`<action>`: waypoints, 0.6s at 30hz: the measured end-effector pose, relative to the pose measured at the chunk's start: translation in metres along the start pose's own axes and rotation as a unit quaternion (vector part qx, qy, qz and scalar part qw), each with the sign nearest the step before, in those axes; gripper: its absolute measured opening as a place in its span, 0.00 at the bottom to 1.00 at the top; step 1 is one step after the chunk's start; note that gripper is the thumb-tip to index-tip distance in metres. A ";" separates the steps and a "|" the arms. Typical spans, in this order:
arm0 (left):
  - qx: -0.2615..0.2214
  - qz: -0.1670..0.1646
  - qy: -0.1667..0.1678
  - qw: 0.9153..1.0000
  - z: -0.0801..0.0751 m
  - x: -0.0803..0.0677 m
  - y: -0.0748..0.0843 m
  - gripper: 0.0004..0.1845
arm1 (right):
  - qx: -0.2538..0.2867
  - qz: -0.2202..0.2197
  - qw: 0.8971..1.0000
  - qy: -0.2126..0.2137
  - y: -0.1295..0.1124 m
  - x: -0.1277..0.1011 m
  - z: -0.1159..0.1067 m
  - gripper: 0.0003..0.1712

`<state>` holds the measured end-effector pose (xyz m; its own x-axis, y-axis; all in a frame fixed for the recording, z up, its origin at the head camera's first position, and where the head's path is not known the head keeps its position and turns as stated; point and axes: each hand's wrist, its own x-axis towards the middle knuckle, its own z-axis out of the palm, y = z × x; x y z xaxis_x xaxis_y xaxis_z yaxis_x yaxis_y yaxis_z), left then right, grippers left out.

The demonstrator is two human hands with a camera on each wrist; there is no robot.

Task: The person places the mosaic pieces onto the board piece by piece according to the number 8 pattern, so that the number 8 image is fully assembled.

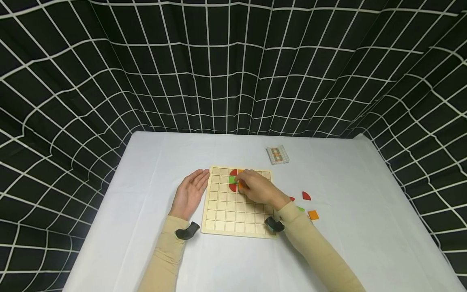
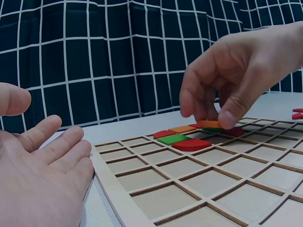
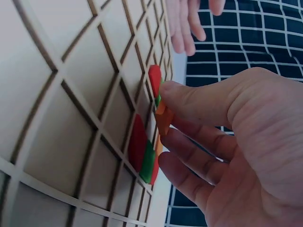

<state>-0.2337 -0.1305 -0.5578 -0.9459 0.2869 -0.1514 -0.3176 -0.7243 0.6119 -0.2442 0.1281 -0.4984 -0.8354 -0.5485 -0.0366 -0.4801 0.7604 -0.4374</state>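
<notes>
My right hand pinches an orange square tile between thumb and fingertips, close over the far part of a wooden grid board. Around it, pieces lie in the board's cells: a green square, a red quarter-circle, and an orange tile farther back. Another red quarter-circle sits beside a green tile in the right wrist view, below the held tile. My left hand rests beside the board's left edge, palm turned up and fingers extended, holding nothing.
Right of the board, loose pieces lie on the white table: a red quarter-circle, an orange square and others partly hidden by the right forearm. A printed patterned sheet lies behind the board. Dark gridded cloth hangs around the table.
</notes>
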 end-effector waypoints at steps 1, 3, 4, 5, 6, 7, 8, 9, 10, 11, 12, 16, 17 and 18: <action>-0.001 0.000 0.000 1.000 0.000 0.000 0.000 0.30 | -0.003 -0.004 1.000 0.002 0.000 0.000 0.001 0.15; 0.001 -0.001 0.002 1.000 0.001 -0.001 0.000 0.30 | -0.006 -0.010 1.000 0.006 0.000 0.000 0.003 0.15; 0.000 -0.001 0.002 1.000 0.001 -0.001 0.000 0.30 | -0.010 -0.009 1.000 0.007 0.000 -0.001 0.004 0.15; 0.001 -0.001 0.003 1.000 0.001 -0.001 0.001 0.30 | -0.011 -0.009 1.000 0.007 0.000 -0.001 0.005 0.15; 0.000 0.000 0.003 1.000 0.001 -0.001 0.001 0.30 | -0.011 -0.010 1.000 0.008 -0.001 -0.001 0.005 0.15; 0.000 0.000 0.004 1.000 0.000 -0.002 0.001 0.30 | -0.013 -0.009 1.000 0.008 -0.002 -0.001 0.006 0.15; 0.000 0.000 0.005 1.000 0.000 -0.002 0.001 0.30 | -0.015 -0.008 1.000 0.007 -0.002 -0.002 0.006 0.16; 0.000 0.001 0.005 1.000 0.000 -0.002 0.000 0.30 | -0.016 -0.006 1.000 0.006 -0.003 -0.002 0.006 0.16; -0.001 0.001 0.006 1.000 0.000 -0.002 0.000 0.30 | -0.019 -0.004 1.000 0.004 -0.003 -0.001 0.007 0.16; -0.001 0.001 0.006 1.000 0.000 -0.002 0.000 0.30 | -0.020 -0.004 1.000 0.004 -0.003 -0.001 0.007 0.16; -0.004 0.001 0.006 1.000 0.000 -0.001 0.000 0.30 | -0.023 -0.004 1.000 0.005 -0.004 -0.001 0.007 0.16; -0.004 0.002 0.002 1.000 0.000 -0.001 0.001 0.30 | -0.031 0.003 0.999 0.004 -0.004 -0.001 0.009 0.17; -0.001 0.003 -0.001 1.000 0.000 -0.001 0.001 0.30 | -0.033 0.004 0.999 0.003 -0.004 -0.001 0.009 0.17; -0.002 0.003 -0.002 1.000 0.000 -0.001 0.001 0.31 | -0.035 0.004 0.999 0.003 -0.005 0.000 0.009 0.17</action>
<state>-0.2333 -0.1312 -0.5568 -0.9472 0.2861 -0.1447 -0.3131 -0.7283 0.6096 -0.2392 0.1217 -0.5046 -0.8409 -0.5401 -0.0345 -0.4907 0.7878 -0.3723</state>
